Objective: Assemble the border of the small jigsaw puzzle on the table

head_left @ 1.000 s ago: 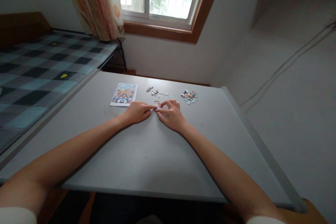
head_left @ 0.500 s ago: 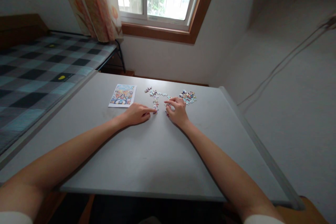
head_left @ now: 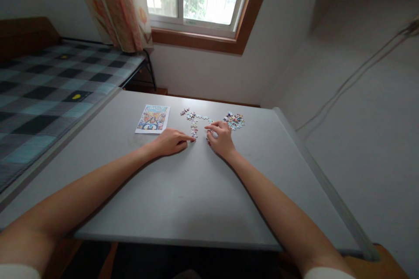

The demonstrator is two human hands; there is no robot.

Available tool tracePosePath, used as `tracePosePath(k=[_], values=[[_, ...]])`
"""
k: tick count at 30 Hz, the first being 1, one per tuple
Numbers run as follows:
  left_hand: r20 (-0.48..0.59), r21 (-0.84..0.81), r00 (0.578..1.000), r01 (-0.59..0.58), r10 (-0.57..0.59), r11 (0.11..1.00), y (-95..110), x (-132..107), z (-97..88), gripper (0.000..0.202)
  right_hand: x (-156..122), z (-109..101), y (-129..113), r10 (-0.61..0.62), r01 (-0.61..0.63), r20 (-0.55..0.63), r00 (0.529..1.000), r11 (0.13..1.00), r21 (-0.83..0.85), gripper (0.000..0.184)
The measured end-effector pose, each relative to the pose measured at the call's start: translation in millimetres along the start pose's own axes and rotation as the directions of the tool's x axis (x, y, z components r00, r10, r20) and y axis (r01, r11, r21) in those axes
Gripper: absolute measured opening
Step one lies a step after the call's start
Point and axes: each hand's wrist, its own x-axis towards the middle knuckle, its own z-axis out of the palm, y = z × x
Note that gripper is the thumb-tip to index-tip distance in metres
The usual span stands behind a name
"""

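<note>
Small jigsaw puzzle pieces are joined into a partial frame, with a top row (head_left: 203, 117) and a left column (head_left: 194, 126). The index finger of my left hand (head_left: 172, 141) is stretched out and touches the bottom of that column; its other fingers are curled, with no piece visible in them. My right hand (head_left: 221, 139) is bent over the pieces on the frame's right side, fingers apart, its fingertips at or on them. It partly hides these pieces. A pile of loose puzzle pieces (head_left: 235, 120) lies just beyond it to the right.
A printed picture sheet (head_left: 152, 119) lies left of the puzzle on the white table (head_left: 183, 196). A few pieces (head_left: 185, 112) sit at the frame's upper left. The checkered bed (head_left: 75, 72) adjoins the table's left side, and a wall stands to the right.
</note>
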Motion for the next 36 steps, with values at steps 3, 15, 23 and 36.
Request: tracePosePath(k=[3, 15, 23, 36], values=[[-0.016, 0.004, 1.0, -0.013, 0.013, 1.0, 0, -1, 0.1, 0.039, 1, -2, 1, 0.003, -0.003, -0.008, 1.0, 1.0, 0.002, 0.022], [-0.078, 0.025, 0.996, -0.028, 0.03, 0.999, -5, -2, 7.1, 0.042, 7, -10, 27, -0.088, 0.09, 0.086, 0.992, 0.996, -0.019, 0.02], [-0.011, 0.03, 1.0, 0.016, -0.016, 0.999, -2, -1, 3.6, 0.041, 7, -7, 31, -0.101, 0.105, 0.157, 0.982, 0.994, -0.016, 0.019], [-0.061, 0.026, 0.998, 0.026, -0.024, 0.999, -1, 0, 5.1, 0.04, 8, -9, 28, -0.049, 0.048, 0.096, 0.994, 0.999, 0.017, 0.02]])
